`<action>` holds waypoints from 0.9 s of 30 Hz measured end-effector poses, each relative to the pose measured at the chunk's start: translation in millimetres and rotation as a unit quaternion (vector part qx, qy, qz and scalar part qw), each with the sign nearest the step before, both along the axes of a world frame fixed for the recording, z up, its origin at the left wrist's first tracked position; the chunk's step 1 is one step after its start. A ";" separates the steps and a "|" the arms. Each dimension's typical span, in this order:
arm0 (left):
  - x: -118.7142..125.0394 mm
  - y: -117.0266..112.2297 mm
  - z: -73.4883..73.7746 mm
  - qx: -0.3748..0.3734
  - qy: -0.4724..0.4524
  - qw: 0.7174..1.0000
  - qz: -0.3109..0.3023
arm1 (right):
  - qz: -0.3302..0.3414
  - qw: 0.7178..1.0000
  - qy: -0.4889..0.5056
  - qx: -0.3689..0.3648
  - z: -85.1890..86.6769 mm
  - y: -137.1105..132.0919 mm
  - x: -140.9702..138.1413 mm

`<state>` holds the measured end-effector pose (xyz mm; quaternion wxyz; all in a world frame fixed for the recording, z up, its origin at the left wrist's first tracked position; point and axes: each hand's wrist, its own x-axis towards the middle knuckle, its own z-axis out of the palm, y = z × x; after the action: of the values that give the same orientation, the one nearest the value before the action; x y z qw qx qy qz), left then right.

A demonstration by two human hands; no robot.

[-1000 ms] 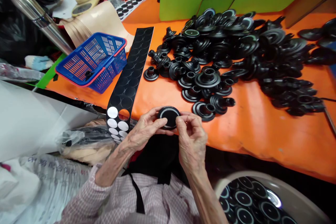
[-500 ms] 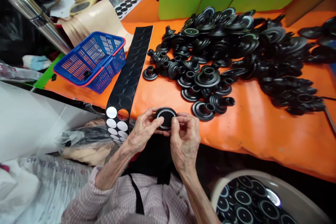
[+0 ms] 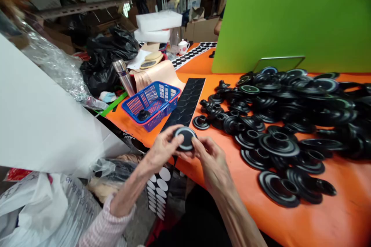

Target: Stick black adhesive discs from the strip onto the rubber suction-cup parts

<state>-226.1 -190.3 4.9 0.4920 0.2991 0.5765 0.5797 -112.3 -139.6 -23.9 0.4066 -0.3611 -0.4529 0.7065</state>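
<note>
Between both hands is a round black disc-shaped part [image 3: 185, 139] with a pale ring near its rim, its flat face turned up toward me. My left hand [image 3: 166, 144] grips its left side, thumb on the face. My right hand [image 3: 210, 156] pinches the right edge between thumb and fingers. Just behind the hands runs a black sheet of round stickers [image 3: 188, 100], its lower end hanging over the table edge with white circles [image 3: 159, 189] showing. To the right lies a large heap of black flanged parts [image 3: 278, 144], several with short tubular stems.
A blue plastic basket [image 3: 174, 104] with one black part [image 3: 143, 115] inside stands at left. Behind it are a steel thermos [image 3: 123, 75] and brown paper [image 3: 156, 75]. A green panel [image 3: 290, 19] rises at the back. A white panel [image 3: 43, 115] stands at far left.
My view has tilted up and swung left, so the basin of discs at lower right is out of sight. The hands still hold the disc, now in front of the sticker sheet.
</note>
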 end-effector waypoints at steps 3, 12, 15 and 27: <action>-46.4 13.4 46.9 0.002 0.142 0.985 0.099 | 0.030 0.996 0.083 0.031 28.2 25.4 -56.8; -62.9 -58.5 -25.6 -0.129 0.329 0.926 0.129 | 0.035 0.927 -0.194 0.319 -40.8 -21.2 -17.0; -49.6 -62.8 -64.0 -0.141 0.131 0.968 0.164 | 0.014 0.878 -0.244 0.411 -69.7 -45.0 -9.3; -35.9 -52.0 -58.2 -0.013 -0.040 0.997 0.057 | -0.032 0.791 -0.389 0.472 -45.2 -39.5 -39.8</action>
<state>-262.1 -242.4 -53.3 0.4851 0.2360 0.5795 0.6108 -152.1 -179.1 -69.1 0.3384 -0.3830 -0.8380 0.1913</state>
